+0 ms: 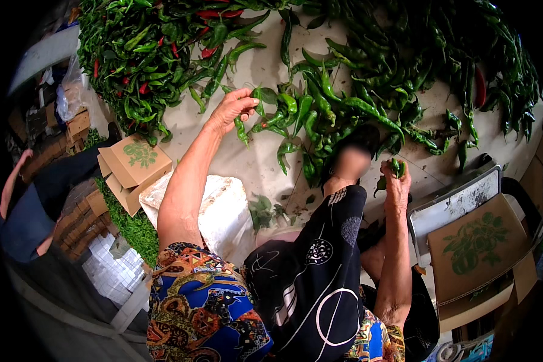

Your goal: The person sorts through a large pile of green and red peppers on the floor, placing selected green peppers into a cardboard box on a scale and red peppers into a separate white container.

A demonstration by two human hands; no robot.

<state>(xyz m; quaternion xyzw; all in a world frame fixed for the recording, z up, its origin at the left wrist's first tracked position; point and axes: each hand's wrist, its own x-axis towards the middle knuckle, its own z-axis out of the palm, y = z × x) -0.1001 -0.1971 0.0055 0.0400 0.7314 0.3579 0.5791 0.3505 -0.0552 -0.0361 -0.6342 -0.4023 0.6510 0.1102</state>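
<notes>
My left hand reaches forward over the pale tiled floor, its thumb and fingers closed together. A slim green chili pepper sticks out below the palm, and a green leaf lies by the fingertips. To the right of my knee, my right hand is closed around a few short green peppers, whose ends show above the fingers. Scattered long green peppers lie between the hands. My shod foot rests among them, covering some.
A large heap of green and red peppers lies left, with darker green peppers at right. Near my left arm are a white block-like container and a printed cardboard box. Another carton stands right. A person bends at far left.
</notes>
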